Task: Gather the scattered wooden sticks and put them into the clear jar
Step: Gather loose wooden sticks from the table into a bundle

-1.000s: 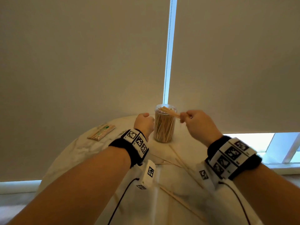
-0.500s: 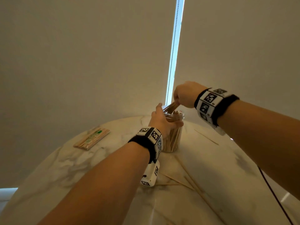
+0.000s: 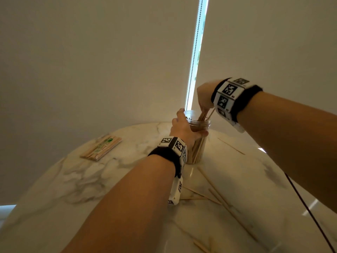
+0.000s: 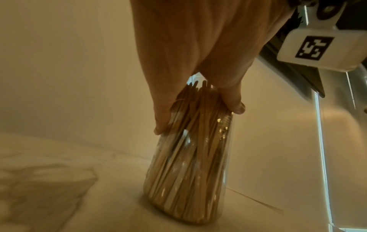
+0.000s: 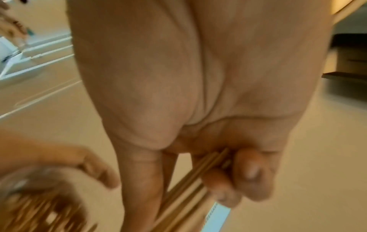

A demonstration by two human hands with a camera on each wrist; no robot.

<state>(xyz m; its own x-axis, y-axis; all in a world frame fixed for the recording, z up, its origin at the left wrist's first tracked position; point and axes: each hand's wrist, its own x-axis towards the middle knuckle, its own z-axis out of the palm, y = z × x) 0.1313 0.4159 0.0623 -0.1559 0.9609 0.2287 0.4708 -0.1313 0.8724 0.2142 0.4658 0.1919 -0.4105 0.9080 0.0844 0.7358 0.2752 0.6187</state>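
The clear jar point(image 3: 198, 143) point(image 4: 188, 164) stands upright near the far edge of the marble table, packed with wooden sticks. My left hand point(image 3: 184, 126) point(image 4: 198, 100) grips it just under the rim, thumb on one side and fingers on the other. My right hand point(image 3: 205, 95) point(image 5: 222, 172) hovers above the jar's mouth and pinches a small bundle of sticks point(image 3: 205, 115) point(image 5: 190, 180) whose lower ends reach down into the opening. Several loose sticks point(image 3: 215, 190) lie scattered on the table in front of the jar, and one more stick point(image 3: 231, 146) lies to its right.
A wrapped pack of sticks point(image 3: 101, 148) lies at the table's far left. The round marble table point(image 3: 91, 189) ends close behind the jar, against a drawn roller blind point(image 3: 109, 61). A dark cable point(image 3: 306, 203) trails over the table at the right.
My right hand has risen from beside the jar to above its mouth and tipped the stick bundle down into the opening. My left hand has closed around the jar's upper part.
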